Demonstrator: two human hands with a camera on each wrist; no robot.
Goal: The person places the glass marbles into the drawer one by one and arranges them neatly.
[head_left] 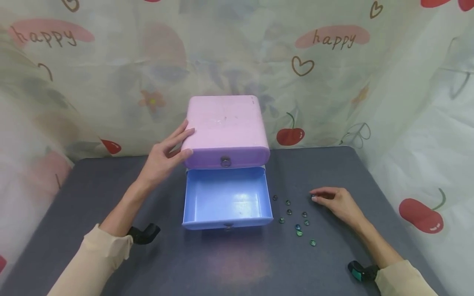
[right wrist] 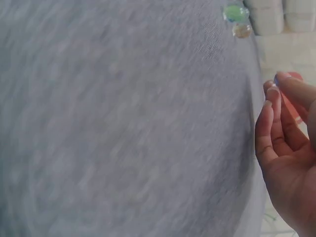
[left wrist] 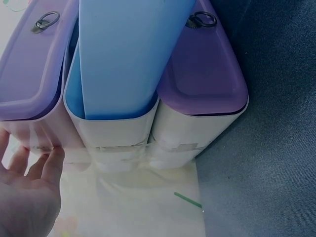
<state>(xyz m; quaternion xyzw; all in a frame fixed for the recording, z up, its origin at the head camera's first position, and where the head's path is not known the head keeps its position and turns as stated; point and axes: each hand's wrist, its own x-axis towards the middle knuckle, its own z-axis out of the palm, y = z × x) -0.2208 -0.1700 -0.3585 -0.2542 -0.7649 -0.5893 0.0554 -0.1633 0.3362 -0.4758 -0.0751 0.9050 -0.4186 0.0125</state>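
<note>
Resting flat on 1 pink drawer box (head_left: 226,123), L hand (head_left: 164,155) fingers straight; R hand (head_left: 338,203) fingers loosely curled, holding nothing, near 9 glass beads (head_left: 296,220).

A pink drawer cabinet (head_left: 226,129) stands at the table's far edge, its blue lower drawer (head_left: 226,202) pulled open, while small glass beads (head_left: 296,222) lie scattered just right of that drawer.

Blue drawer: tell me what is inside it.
The pulled-out blue plastic drawer shows only a bare blue floor; no glass beads lie in it. Its rear end is hidden under the pink plastic cabinet.
</note>
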